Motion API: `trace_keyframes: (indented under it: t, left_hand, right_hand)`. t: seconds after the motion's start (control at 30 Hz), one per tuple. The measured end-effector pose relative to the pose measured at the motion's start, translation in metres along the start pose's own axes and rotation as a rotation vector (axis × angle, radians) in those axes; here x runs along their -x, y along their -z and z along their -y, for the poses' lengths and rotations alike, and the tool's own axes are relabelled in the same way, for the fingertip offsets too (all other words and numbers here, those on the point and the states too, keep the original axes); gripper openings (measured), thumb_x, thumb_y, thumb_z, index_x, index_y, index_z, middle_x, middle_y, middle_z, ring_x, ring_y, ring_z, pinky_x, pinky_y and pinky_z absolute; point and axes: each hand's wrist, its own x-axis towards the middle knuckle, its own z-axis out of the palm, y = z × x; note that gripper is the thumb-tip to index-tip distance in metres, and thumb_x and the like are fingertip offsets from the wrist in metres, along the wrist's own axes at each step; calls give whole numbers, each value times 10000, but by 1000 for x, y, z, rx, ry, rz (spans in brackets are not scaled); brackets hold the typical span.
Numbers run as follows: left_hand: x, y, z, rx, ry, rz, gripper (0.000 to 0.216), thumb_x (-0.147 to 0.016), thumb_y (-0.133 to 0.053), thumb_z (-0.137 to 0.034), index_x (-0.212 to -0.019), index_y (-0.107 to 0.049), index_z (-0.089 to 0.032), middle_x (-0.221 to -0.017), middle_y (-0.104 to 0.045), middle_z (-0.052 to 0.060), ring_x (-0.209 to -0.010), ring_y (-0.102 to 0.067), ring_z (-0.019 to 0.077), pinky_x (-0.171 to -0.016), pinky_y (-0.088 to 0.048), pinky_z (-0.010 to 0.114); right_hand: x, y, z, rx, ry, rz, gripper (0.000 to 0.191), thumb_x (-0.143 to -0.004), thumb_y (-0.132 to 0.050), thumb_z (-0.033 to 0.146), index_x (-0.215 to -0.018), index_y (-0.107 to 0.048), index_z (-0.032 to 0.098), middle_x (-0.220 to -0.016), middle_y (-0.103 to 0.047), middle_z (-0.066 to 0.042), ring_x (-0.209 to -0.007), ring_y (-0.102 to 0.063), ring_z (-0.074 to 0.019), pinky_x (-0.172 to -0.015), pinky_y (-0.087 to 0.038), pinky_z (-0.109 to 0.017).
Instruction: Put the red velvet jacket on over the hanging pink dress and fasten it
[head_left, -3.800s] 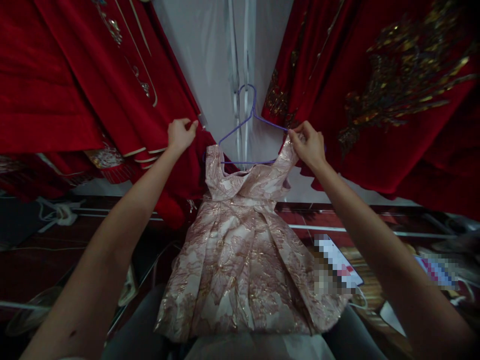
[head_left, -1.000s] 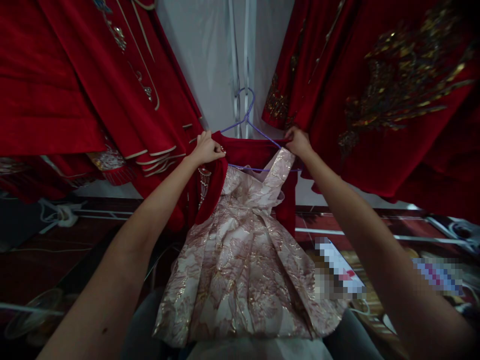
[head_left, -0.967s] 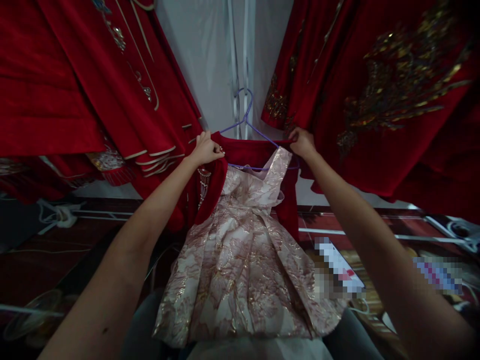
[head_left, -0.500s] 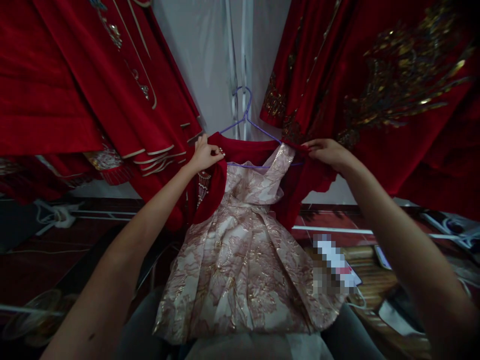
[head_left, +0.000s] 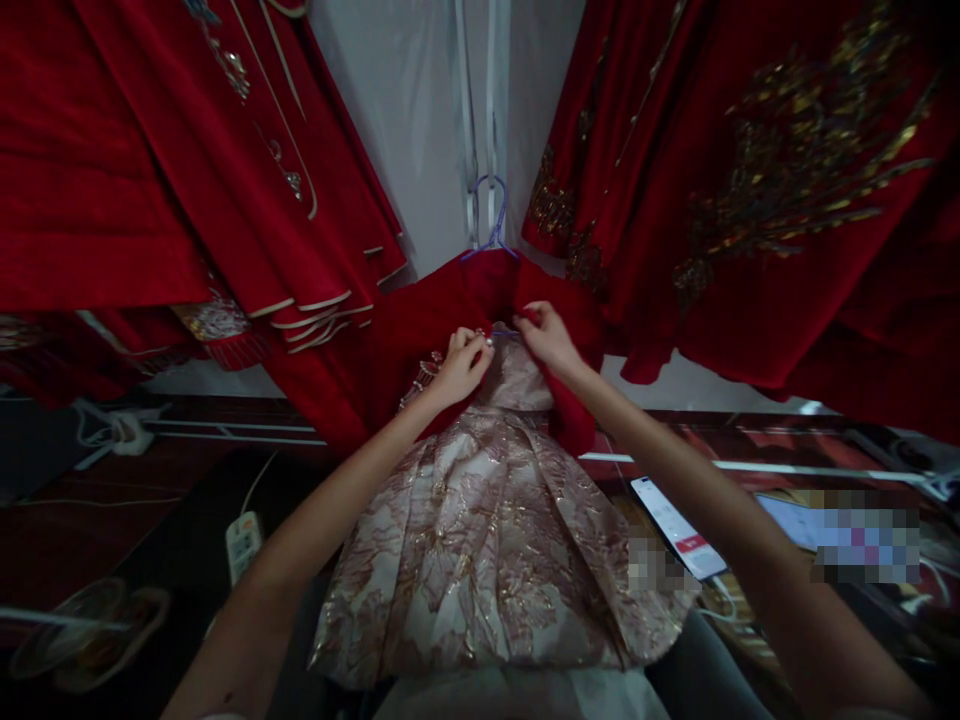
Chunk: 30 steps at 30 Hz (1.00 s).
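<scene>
Hands (head_left: 459, 372) (head_left: 553, 340) moved inward, fingers (head_left: 535, 309) pinching a red jacket (head_left: 421, 314) running lengthwise away, collar (head_left: 490, 276) farthest.

Left hand (head_left: 463, 368) pinches one front edge of red jacket (head_left: 427, 312), right hand (head_left: 551, 338) other edge, hands near each other but apart. Jacket covers shoulders of pink-gold brocade dress (head_left: 487, 540) on purple hanger (head_left: 496, 236); dress flares below. Red garments (head_left: 795, 310) hang either side. Lit phone (head_left: 679, 530) with white cable (head_left: 732, 598) lies right of dress.
</scene>
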Motion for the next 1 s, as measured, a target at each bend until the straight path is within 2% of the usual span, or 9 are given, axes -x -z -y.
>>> trace_keyframes:
  t: [0.07,0.13,0.27,0.47,0.57,0.67,0.8,0.9,1.0]
  left_hand:
    - [8,-8,-9,55,-6,52,89,-792,-563,-209,-710,-530,-221,-884,-505,69,-904,-491,216,-860,-405,362]
    - [11,-10,-14,116,36,-7,108,-795,-552,-200,-695,-515,-220,-872,-518,59,-878,-508,201,-840,-415,345]
    - [8,-3,-7,313,200,-241,165,-799,-567,-285,-672,-482,-222,-764,-540,13,-776,-546,156,-755,-442,288]
    - [1,-1,1,599,348,-333,232,-654,-710,-242,-766,-507,-220,-774,-598,-3,-779,-619,131,-792,-485,279]
    - [1,2,-1,613,364,-307,203,-653,-719,-232,-790,-570,-209,-807,-645,25,-797,-634,143,-812,-494,300]
    - [0,6,-1,583,360,-251,128,-660,-714,-220,-747,-621,-200,-811,-670,37,-795,-642,152,-824,-499,315]
    - [-2,10,-1,545,361,-223,79,-671,-699,-194,-730,-647,-204,-805,-690,41,-785,-656,160,-812,-514,323]
    - [-1,10,-2,512,335,-208,79,-681,-690,-194,-755,-665,-204,-827,-705,49,-770,-663,163,-777,-528,313]
    - [1,9,-2,455,307,-207,100,-694,-697,-240,-784,-677,-201,-845,-709,55,-750,-663,157,-741,-537,294]
  right_hand:
    - [15,-24,1,-26,80,123,171,-732,-498,225,-894,-444,211,-876,-547,-17,-816,-532,-148,-822,-432,-299]
    - [24,-36,1,-89,88,163,166,-737,-484,236,-891,-426,215,-863,-527,-9,-804,-519,-143,-824,-424,-299]
    - [29,-34,-3,-197,161,198,194,-724,-498,267,-884,-397,228,-835,-477,4,-779,-501,-137,-767,-435,-282]
    - [39,-29,-3,-239,207,294,346,-682,-601,282,-963,-405,242,-934,-516,-18,-809,-541,-139,-737,-472,-279]
    - [43,-32,-6,-253,204,284,366,-687,-626,268,-993,-430,235,-964,-539,-26,-792,-557,-131,-743,-482,-279]
    - [45,-32,-9,-254,224,260,311,-766,-598,329,-1029,-460,236,-998,-560,-32,-783,-571,-121,-741,-488,-274]
    - [48,-29,-7,-217,234,271,260,-844,-527,425,-1020,-474,242,-1005,-586,-32,-753,-587,-116,-641,-489,-247]
    - [50,-27,-3,-194,254,257,233,-849,-532,412,-995,-481,237,-1016,-602,-36,-746,-604,-117,-586,-483,-230]
    - [53,-27,-1,-199,281,222,197,-848,-544,378,-967,-514,223,-999,-625,-40,-774,-625,-123,-607,-504,-231]
